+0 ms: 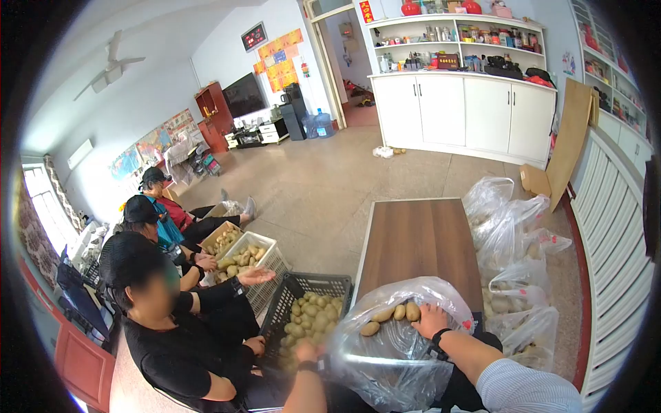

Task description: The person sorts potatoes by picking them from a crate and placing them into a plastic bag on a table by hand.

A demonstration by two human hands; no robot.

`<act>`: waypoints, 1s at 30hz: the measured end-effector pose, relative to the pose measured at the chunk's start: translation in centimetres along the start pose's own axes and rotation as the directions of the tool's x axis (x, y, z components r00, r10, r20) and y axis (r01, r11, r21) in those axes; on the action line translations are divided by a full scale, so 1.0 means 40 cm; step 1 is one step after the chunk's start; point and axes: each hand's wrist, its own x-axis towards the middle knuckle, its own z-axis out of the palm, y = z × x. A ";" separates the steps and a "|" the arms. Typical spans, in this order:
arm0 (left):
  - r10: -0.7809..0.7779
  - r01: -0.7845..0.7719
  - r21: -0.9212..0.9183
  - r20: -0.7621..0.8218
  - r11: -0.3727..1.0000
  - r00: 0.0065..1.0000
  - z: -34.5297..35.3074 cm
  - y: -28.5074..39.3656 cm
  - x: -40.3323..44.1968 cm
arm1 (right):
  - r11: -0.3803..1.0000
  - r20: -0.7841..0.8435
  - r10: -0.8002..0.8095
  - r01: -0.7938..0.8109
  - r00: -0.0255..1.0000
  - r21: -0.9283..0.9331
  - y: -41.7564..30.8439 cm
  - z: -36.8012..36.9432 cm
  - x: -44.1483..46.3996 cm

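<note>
Inside a clear plastic bag [389, 358] on the near end of the brown table, several potatoes [399, 312] lie in a short row. My right hand [432, 319] reaches into the bag's mouth, fingers spread and touching the rightmost potato [412, 311]. My left hand [308, 351], smeared by motion, is at the near right side of a black plastic crate [275, 297] heaped with potatoes [318, 318]. Whether the left fingers hold anything does not show.
A co-worker in black [172, 344] sits at left, one open hand [256, 276] over the crates; two more people sit beyond. A white crate [272, 256] holds potatoes. Filled plastic bags [513, 289] line the brown table's [416, 241] right side, near a white railing [606, 227].
</note>
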 end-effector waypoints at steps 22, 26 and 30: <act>-0.042 -0.116 0.728 0.196 0.676 0.980 -0.034 0.028 0.029 | 0.952 -0.091 -0.293 0.282 0.952 -0.116 -0.032 0.075 -0.074; -0.038 -0.074 0.662 0.153 0.746 0.988 -0.041 0.086 -0.016 | 0.921 -0.153 -0.387 0.373 0.909 -0.111 -0.027 0.086 -0.100; -0.028 -0.082 0.670 0.152 0.738 0.988 -0.055 0.126 -0.044 | 0.851 -0.273 -0.525 0.488 0.806 -0.197 -0.023 0.094 -0.122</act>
